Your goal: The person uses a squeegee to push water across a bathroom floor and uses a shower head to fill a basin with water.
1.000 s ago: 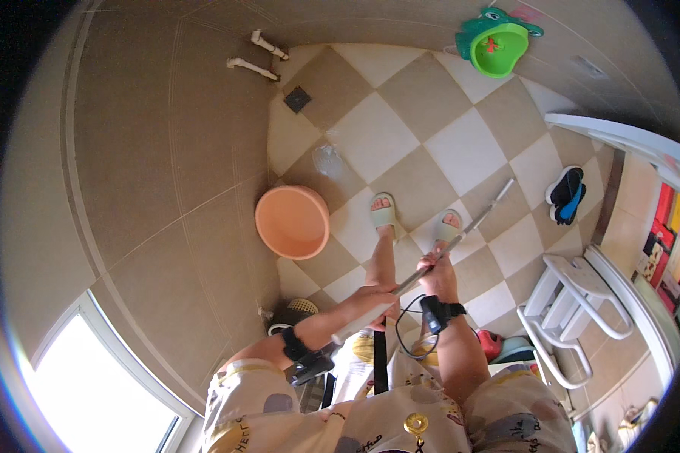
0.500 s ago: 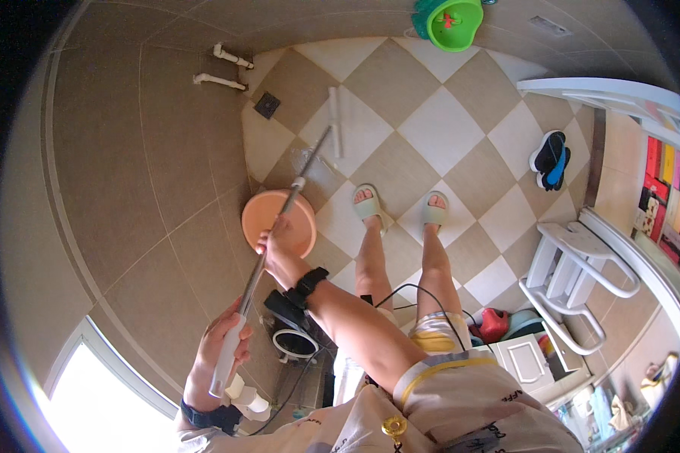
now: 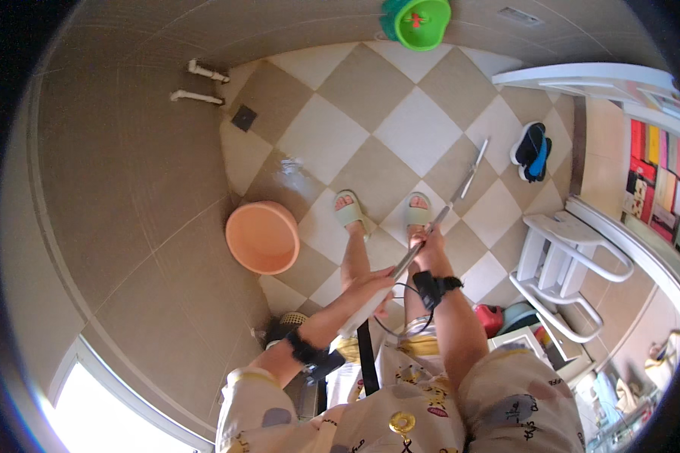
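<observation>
I hold a long-handled floor squeegee [image 3: 405, 262] in both hands, its pole slanting up and to the right. My left hand [image 3: 372, 289] is closed around the white grip at the near end. Farther along the pole, my right hand [image 3: 429, 243] is wrapped round the metal part. The narrow pale squeegee blade [image 3: 474, 167] is over the tiles to the right of my slippered feet, nearly in line with the pole. A shiny wet patch [image 3: 289, 166] shows on the floor to the left.
An orange basin [image 3: 263, 237] stands by the left wall, and a dark floor drain [image 3: 243, 118] lies beyond it. Two white pipes [image 3: 208, 72] stick out there. Black shoes [image 3: 533, 153], a white door [image 3: 582, 78] and a white folding rack [image 3: 563, 264] are on the right.
Both hands have swung the squeegee from the left, over the basin, to the right side. Its blade has moved right across the floor, away from the wet patch.
</observation>
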A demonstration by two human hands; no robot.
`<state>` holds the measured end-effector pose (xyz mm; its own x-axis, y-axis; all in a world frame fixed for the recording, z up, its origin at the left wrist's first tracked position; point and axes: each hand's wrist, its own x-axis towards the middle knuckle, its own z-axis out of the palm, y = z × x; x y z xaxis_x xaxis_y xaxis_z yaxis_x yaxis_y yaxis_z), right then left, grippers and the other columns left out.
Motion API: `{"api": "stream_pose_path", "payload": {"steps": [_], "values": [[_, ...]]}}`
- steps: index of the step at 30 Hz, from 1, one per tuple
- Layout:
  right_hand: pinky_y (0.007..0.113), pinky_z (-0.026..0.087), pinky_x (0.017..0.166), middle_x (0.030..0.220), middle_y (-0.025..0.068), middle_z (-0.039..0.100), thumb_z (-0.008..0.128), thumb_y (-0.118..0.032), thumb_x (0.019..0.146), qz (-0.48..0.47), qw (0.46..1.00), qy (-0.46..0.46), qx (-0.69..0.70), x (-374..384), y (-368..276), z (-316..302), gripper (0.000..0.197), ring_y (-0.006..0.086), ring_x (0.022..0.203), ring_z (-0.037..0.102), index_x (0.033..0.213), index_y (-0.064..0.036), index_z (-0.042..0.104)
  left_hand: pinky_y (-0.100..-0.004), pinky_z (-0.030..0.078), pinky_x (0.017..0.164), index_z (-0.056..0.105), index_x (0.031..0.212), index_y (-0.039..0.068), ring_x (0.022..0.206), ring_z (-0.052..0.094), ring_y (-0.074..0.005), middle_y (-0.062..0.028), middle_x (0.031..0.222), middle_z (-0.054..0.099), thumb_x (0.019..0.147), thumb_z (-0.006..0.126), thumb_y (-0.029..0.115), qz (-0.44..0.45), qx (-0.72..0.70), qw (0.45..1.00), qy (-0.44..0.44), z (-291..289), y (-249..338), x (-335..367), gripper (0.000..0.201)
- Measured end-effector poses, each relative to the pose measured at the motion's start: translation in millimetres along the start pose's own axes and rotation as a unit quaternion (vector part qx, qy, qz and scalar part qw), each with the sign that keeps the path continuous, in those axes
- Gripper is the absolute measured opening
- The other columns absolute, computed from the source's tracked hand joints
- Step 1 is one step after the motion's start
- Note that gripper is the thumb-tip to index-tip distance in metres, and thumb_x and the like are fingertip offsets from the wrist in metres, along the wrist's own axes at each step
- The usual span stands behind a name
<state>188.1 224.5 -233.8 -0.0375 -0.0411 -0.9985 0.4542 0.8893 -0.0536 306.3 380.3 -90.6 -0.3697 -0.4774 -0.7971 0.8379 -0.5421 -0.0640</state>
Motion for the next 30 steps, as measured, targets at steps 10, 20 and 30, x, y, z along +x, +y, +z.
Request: {"api": "stream_pose_path", "payload": {"steps": [10,20,30], "values": [[0.027,0.033,0.039,0.062,0.0070,0.043,0.042,-0.042,0.092,0.037,0.982,-0.073,-0.173,-78.7,206.8,75.7,0.023,0.0149,0.045,0.040,0.098,-0.0195,0.042,-0.0201,0.036,0.038,0.030,0.136,0.019,0.045,0.040,-0.0068,0.0012,0.067,0.047,0.092,0.042,0.022,0.057,-0.115,0.978,0.165,-38.2,13.2,-187.1,0.046],[0.024,0.025,0.035,0.056,-0.0006,0.036,0.035,-0.051,0.091,0.122,0.958,-0.171,-0.197,-86.5,277.8,93.4,0.030,0.0104,0.039,0.031,0.095,-0.0207,0.040,-0.0257,0.039,0.039,0.021,0.141,0.015,0.044,0.041,-0.0123,-0.0037,0.068,0.047,0.090,0.042,0.019,0.137,-0.115,0.933,0.311,-26.0,-4.0,-223.1,0.055],[0.024,0.036,0.038,0.063,0.0044,0.046,0.036,-0.041,0.094,-0.047,0.982,-0.150,-0.100,36.2,-57.6,115.3,0.035,0.0115,0.042,0.038,0.084,-0.0085,0.043,-0.0245,0.040,0.044,0.032,0.136,0.015,0.047,0.044,-0.0109,-0.0037,0.072,0.051,0.090,0.051,0.019,0.120,-0.077,0.989,0.028,41.6,85.4,18.6,0.050]]}}
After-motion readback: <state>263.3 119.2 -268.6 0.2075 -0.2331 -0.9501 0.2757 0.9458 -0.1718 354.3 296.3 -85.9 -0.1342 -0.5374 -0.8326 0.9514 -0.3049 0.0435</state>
